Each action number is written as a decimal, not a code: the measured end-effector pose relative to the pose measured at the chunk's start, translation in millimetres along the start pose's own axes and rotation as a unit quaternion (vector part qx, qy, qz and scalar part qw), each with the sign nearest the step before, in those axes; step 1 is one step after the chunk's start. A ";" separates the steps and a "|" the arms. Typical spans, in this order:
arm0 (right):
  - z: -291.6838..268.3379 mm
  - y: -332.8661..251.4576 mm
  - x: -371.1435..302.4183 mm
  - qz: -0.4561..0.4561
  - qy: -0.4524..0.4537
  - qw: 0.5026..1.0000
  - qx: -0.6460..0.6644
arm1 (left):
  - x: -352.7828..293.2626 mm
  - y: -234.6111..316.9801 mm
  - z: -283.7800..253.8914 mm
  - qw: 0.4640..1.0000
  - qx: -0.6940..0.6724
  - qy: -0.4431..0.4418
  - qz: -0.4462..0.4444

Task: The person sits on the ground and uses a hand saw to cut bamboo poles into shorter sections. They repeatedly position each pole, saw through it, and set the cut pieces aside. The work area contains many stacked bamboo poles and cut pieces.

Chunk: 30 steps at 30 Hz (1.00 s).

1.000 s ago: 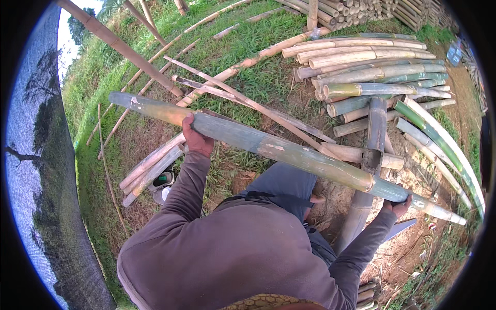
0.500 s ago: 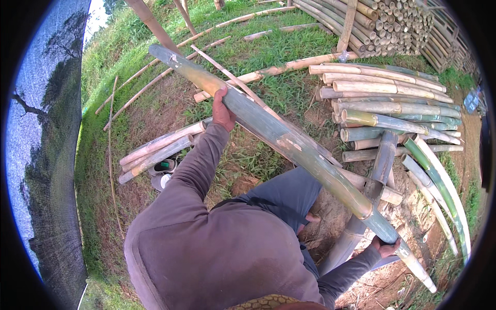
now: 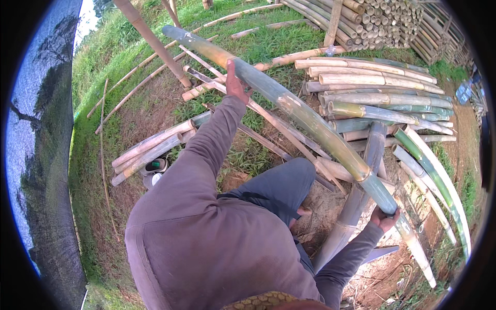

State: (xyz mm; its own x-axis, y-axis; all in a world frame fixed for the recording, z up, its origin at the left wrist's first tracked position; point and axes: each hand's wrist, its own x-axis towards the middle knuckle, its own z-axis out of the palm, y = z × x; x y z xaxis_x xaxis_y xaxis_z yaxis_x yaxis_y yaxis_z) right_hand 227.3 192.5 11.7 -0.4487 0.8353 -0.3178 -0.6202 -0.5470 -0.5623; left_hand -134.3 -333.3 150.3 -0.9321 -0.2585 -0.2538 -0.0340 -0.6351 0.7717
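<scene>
A thick green bamboo pole (image 3: pixel 306 114) slants across my front from far left to near right. My left hand (image 3: pixel 236 83) is closed around its far part, where green turns yellowish-brown. Lower down, near the paler end, my right hand (image 3: pixel 385 219) grips the same pole, its fingers partly hidden underneath. The held pole crosses over a dark, thick bamboo support (image 3: pixel 338 233) beside my bent leg; whether they touch, I cannot tell. Beneath the held pole lie thin bamboo strips (image 3: pixel 274 122) on the ground.
Cut bamboo lengths (image 3: pixel 385 80) lie piled at the right, with green split pieces (image 3: pixel 434 173) nearer me. A large bamboo stack (image 3: pixel 369 23) stands far back. Short poles (image 3: pixel 155 144) and a shoe (image 3: pixel 155 166) lie at left. A slanted post (image 3: pixel 155 44) rises behind; dark netting (image 3: pixel 46 155) hangs far left.
The pole's far end has risen and moved away from me, my left hand going up with it. More of the thin strips underneath shows. The right hand still grips the near part, slightly higher.
</scene>
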 end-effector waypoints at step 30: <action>58.1 117.3 -46.9 0.124 0.056 0.989 -0.064 | 87.0 -97.5 -73.2 0.987 0.063 0.015 -0.150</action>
State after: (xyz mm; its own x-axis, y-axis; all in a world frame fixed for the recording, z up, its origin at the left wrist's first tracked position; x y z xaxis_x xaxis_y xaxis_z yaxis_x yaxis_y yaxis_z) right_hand 138.2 86.0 5.0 -0.4979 0.6813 -0.5365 -0.4108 -0.7302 -0.5460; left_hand -185.7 -347.2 10.2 -0.8626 -0.0954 -0.4968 -0.3526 -0.5907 0.7257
